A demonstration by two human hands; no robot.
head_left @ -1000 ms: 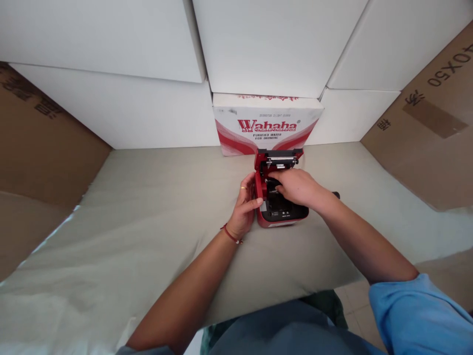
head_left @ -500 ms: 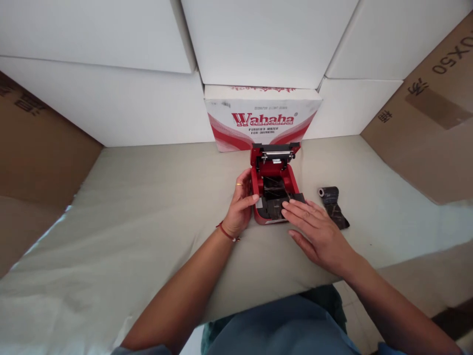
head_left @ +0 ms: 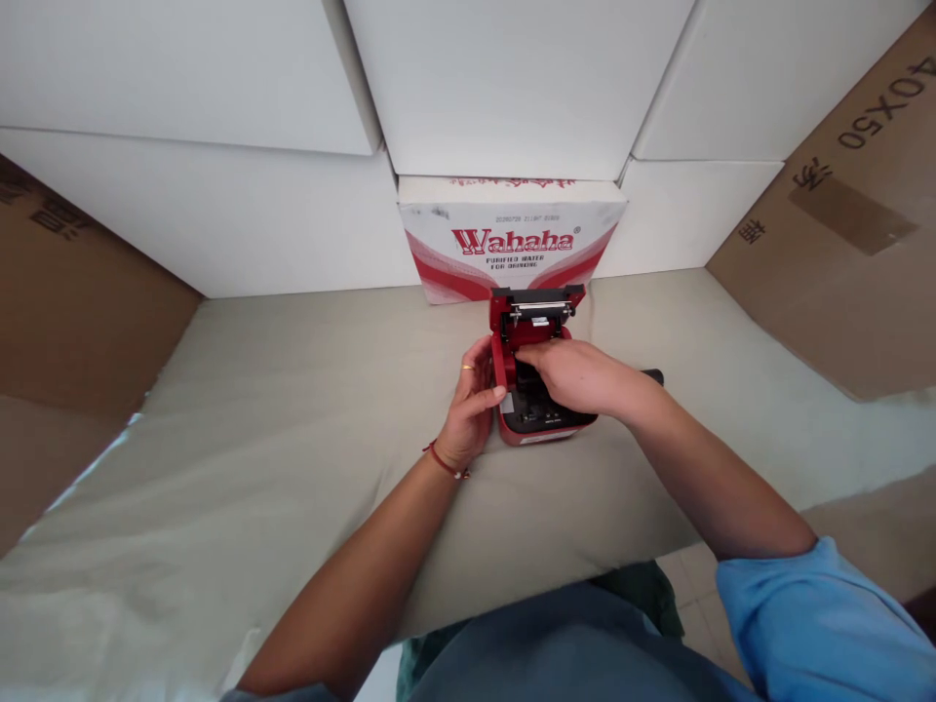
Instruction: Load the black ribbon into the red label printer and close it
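Observation:
A red and black label printer (head_left: pixel 548 427) stands on the cloth with its lid (head_left: pixel 537 304) tilted up and back. My left hand (head_left: pixel 472 405) grips the printer's left side, thumb on the near rim and fingers around the outer wall. My right hand (head_left: pixel 574 375) reaches inside from the right, its fingers bent down into the bay and pressed together. What they hold there is hidden by the hand. The black front panel of the printer shows bare. Behind my right wrist, one end of a black roll (head_left: pixel 653 376) peeks out; the rest is covered.
A Wahaha water carton (head_left: pixel 516 244) stands right behind the printer, with white boxes (head_left: pixel 512 88) stacked around it. Brown cardboard (head_left: pixel 88 322) borders the left side, and another brown panel (head_left: pixel 826 283) the right. A pale cloth (head_left: pixel 314 390) covers the table, whose edge is near my body.
My right hand moved from the printer's front panel up and left into the bay. The black marbled film across the front is no longer visible there. My left hand stays on the printer.

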